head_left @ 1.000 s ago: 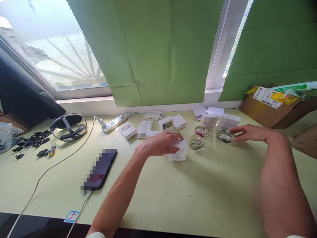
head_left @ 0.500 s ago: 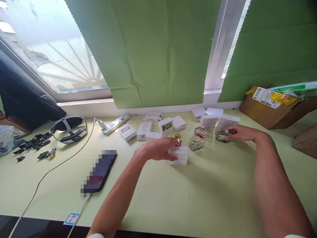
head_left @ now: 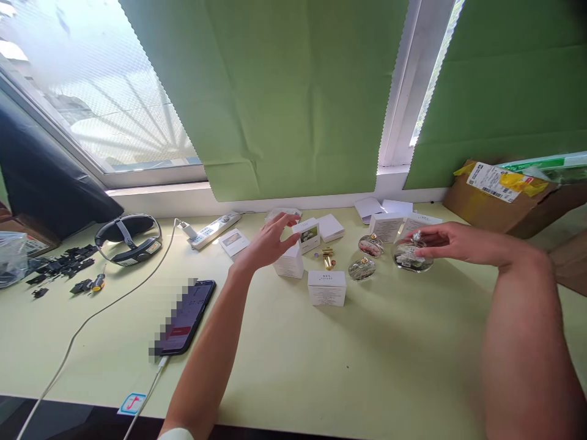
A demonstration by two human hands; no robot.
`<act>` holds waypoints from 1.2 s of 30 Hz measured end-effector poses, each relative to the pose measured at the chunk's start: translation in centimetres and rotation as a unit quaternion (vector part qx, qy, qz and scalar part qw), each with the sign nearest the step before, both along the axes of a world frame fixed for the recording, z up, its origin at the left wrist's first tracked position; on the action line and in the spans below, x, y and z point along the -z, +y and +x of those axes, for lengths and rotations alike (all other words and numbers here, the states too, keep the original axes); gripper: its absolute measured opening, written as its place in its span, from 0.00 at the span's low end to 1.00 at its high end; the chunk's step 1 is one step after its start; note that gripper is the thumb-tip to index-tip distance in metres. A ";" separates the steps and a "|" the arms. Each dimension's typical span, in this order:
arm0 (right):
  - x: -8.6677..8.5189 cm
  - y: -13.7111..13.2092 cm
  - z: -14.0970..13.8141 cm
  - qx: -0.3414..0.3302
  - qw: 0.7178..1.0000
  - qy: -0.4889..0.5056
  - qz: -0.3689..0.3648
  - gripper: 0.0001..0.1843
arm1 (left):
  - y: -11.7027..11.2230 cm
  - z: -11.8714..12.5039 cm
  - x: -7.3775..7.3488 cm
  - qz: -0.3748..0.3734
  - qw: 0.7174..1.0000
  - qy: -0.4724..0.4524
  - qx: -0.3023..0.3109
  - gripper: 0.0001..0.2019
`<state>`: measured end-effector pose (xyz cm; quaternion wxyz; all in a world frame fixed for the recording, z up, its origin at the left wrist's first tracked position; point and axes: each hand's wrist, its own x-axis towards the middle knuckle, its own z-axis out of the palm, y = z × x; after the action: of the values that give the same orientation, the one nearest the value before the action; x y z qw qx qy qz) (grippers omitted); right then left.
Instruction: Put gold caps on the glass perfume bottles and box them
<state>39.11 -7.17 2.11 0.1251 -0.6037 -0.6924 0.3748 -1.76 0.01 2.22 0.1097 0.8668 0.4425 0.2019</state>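
- Two bare hands are working over the pale worktop [head_left: 293,366], well apart from each other.
- The right hand [head_left: 431,244] is grasping a clear round bottle [head_left: 407,260]; thumb and fingers are pinching it near its neck.
- That bottle is sitting rightmost of three, in front of a pair of white cartons [head_left: 386,226].
- Its two fellows, a pinkish bottle [head_left: 371,246] and a greenish bottle [head_left: 362,269], are resting to its left with gilt tops showing.
- The left hand [head_left: 270,241] is hovering at the top of a plain white box [head_left: 288,264]; its fingers are partly hiding the contact, so whether that grip is clenched or released, one cannot tell.
- Just beyond its fingertips, a picture box [head_left: 309,236] is standing close by.
- Gold fittings [head_left: 328,258] are lying loose between the hands, and a lettered box [head_left: 326,288] is standing nearer the person.
- Smooth curved glass is probably calling for a light, sure pinch around the neck, with the body tilting little.
- Careful work is likely asking the left fingers to be pressing opposite faces evenly, without denting the card, and the forearms to be clearing those small fittings.
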 end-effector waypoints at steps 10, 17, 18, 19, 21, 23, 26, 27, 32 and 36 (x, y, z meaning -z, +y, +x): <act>-1.6 -0.2 -3.4 -0.073 0.990 0.112 -0.037 0.39 | 2.4 -0.5 3.6 -0.039 0.998 0.047 -0.002 0.26; -1.4 -0.2 -3.4 -0.093 0.985 0.137 -0.044 0.42 | 2.4 -0.5 3.8 -0.031 0.998 0.046 0.008 0.25; -1.5 -0.3 -3.5 -0.091 0.986 0.135 -0.043 0.42 | 2.4 -0.4 3.8 -0.034 0.998 0.048 0.006 0.25; -1.5 -0.3 -3.5 -0.089 0.986 0.132 -0.043 0.42 | 2.3 -0.3 3.8 -0.037 0.998 0.052 0.003 0.25; -1.6 -0.4 -3.6 -0.086 0.987 0.128 -0.046 0.42 | 2.2 -0.2 3.7 -0.040 0.998 0.057 0.000 0.25; -1.6 -0.4 -3.5 -0.086 0.988 0.120 -0.047 0.43 | 2.1 0.0 3.6 -0.039 0.997 0.059 0.000 0.25; -1.4 -0.1 -3.6 -0.083 0.991 0.101 -0.042 0.44 | 2.1 0.1 3.5 -0.039 0.997 0.061 0.000 0.25; -1.4 0.0 -3.7 -0.084 0.991 0.095 -0.044 0.44 | 2.1 0.2 3.5 -0.042 0.997 0.063 -0.001 0.26; -1.4 0.0 -4.2 -0.110 0.990 0.060 -0.065 0.42 | 2.2 0.0 3.6 -0.051 0.996 0.067 0.000 0.27; -1.7 -0.4 -4.3 -0.108 0.991 0.030 -0.068 0.39 | 2.2 0.0 3.7 -0.074 0.995 0.065 0.014 0.28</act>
<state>34.83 -7.59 3.81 0.0633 -0.5209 -0.7222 0.4507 -1.76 2.17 -1.50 0.1474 0.8735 0.4506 0.1105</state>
